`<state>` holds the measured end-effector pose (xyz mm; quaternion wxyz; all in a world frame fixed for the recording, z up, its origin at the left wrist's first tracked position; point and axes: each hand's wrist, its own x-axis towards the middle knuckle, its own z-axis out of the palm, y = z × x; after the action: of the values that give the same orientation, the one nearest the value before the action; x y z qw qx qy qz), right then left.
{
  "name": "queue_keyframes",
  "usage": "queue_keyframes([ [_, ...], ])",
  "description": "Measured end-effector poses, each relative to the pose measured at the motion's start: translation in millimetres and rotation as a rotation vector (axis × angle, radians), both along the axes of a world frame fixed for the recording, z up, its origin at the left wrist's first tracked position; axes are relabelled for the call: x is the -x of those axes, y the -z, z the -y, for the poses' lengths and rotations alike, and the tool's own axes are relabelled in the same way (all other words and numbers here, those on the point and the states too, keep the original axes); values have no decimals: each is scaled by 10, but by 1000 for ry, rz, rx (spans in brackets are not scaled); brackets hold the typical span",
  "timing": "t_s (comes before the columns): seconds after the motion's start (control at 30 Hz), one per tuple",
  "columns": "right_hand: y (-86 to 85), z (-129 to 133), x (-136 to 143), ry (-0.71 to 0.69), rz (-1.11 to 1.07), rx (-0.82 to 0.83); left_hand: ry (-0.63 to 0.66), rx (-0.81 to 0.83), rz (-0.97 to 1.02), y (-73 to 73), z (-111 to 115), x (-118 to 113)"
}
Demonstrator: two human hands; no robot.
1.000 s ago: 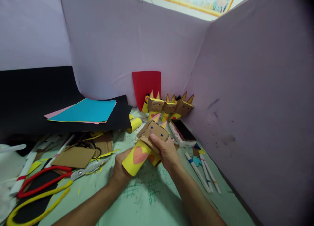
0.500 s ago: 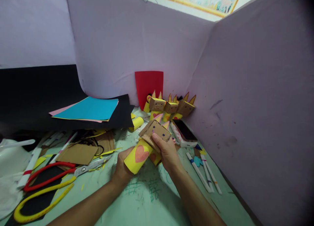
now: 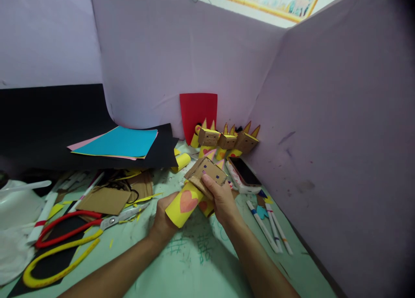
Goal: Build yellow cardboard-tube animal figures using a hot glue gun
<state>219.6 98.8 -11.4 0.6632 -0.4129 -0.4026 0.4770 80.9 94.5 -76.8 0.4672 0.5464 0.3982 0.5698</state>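
A handmade cardboard doll is held up in the middle of the view, tilted. Its flat brown box head has drawn dots for eyes and pink pointed ears. The yellow paper tube body bears a pinkish-red heart. Around the back of the tube my left hand is closed, its fingers mostly hidden. My right hand grips the head's lower right edge, thumb pressed on its front. Behind the tube, below the head, part of a second yellow piece with a heart shows.
Three similar dolls stand at the back by a red sheet. Large scissors, cardboard scraps and coloured paper lie left. On the right are a phone on a white box and several markers. Purple partitions enclose the table.
The whole view has shifted slightly. Both hands keep the same grip on the doll, which stays at nearly the same tilt.
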Motion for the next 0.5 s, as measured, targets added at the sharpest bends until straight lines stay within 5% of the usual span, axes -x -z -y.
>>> queue_keyframes([
  [0.17,-125,20,-46,-16,-131,-47,86,18,3,-90,15,-28],
  [0.37,-260,-27,-199,15,-334,204,505,125,-1,-412,84,70],
  [0.5,-268,-61,-291,22,-365,238,469,116,-21,-551,-36,246],
])
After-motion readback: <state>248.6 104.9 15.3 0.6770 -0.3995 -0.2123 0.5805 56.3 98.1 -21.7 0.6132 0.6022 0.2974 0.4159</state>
